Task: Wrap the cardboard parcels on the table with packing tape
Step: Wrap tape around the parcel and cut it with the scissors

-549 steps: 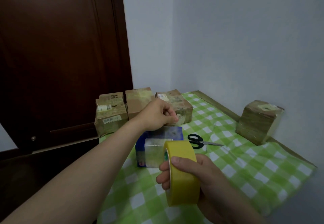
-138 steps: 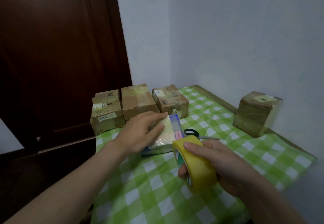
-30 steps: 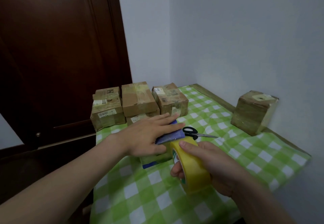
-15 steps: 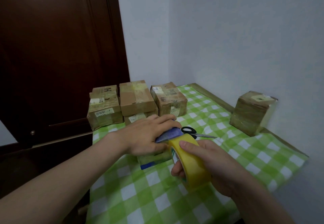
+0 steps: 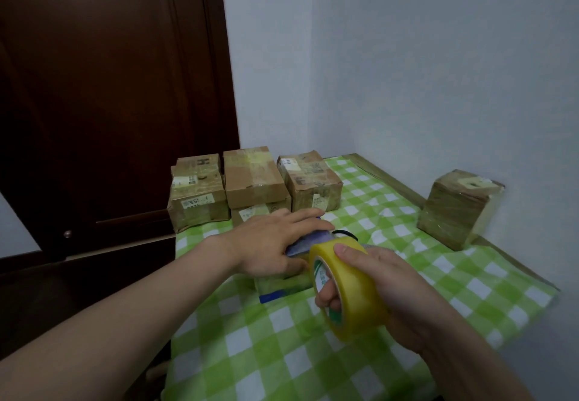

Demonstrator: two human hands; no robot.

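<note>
Parcel (image 5: 283, 283), blue and partly taped, lies midway on the desk (image 5: 282, 353) under your left grip (image 5: 275, 244), fingers flat on top. Your right grip (image 5: 385, 284) curls round the tape roll (image 5: 347, 291) at its 4 o'clock. Pull the strip taut and wrap squarely.

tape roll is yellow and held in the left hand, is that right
Not quite: the yellow tape roll is held in the right hand, not the left. The left hand lies flat on the blue box. The head view shows this.
</note>
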